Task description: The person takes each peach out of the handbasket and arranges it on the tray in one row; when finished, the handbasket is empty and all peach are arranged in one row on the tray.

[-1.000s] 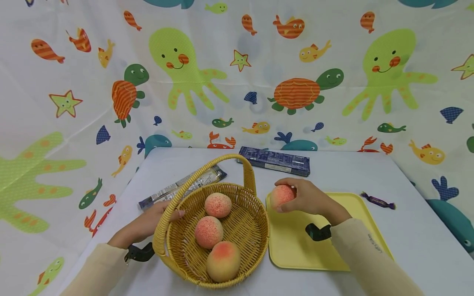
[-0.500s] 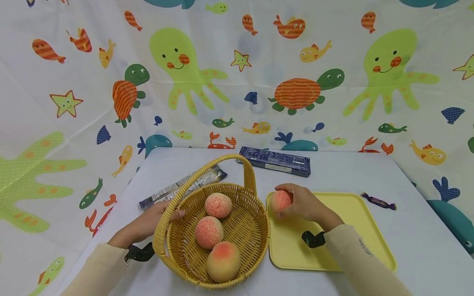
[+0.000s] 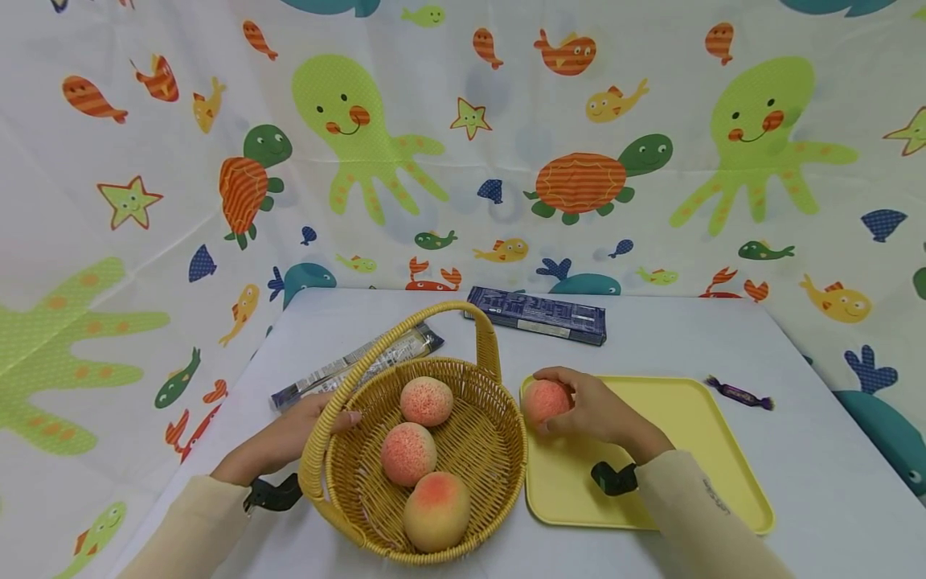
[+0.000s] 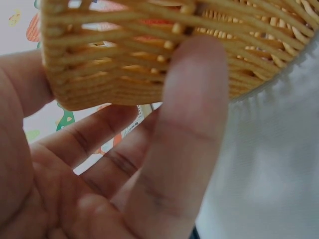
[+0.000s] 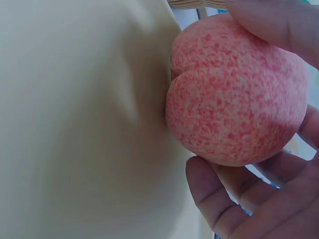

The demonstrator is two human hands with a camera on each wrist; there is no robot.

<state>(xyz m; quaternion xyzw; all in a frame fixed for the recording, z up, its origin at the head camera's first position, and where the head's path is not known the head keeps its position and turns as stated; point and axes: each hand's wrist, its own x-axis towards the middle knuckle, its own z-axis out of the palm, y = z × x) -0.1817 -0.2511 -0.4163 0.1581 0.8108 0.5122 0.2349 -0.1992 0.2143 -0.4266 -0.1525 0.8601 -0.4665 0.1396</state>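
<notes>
My left hand (image 3: 292, 438) holds the left side of a yellow wicker basket (image 3: 477, 450) by its arched handle. In the left wrist view, the thumb (image 4: 192, 104) presses on the woven wall and the other fingers reach below and behind it. Three peaches lie in the basket: a speckled one (image 3: 426, 401) at the back, another speckled peach (image 3: 408, 454) in the middle and a smoother yellow-red peach (image 3: 437, 511) in front. My right hand (image 3: 596, 410) grips a pink speckled peach (image 5: 239, 94) at the far left corner of a yellow tray (image 3: 600, 503), with fingers and thumb around it.
A dark blue box (image 3: 538, 314) lies at the back of the white table. Silver-and-blue packets (image 3: 405, 350) lie behind the basket on the left. A small purple wrapped candy (image 3: 739, 393) lies right of the tray. A patterned curtain (image 3: 463, 241) hangs behind.
My right hand has lowered the peach slightly toward the tray's far left corner. The left hand and basket have stayed in place.
</notes>
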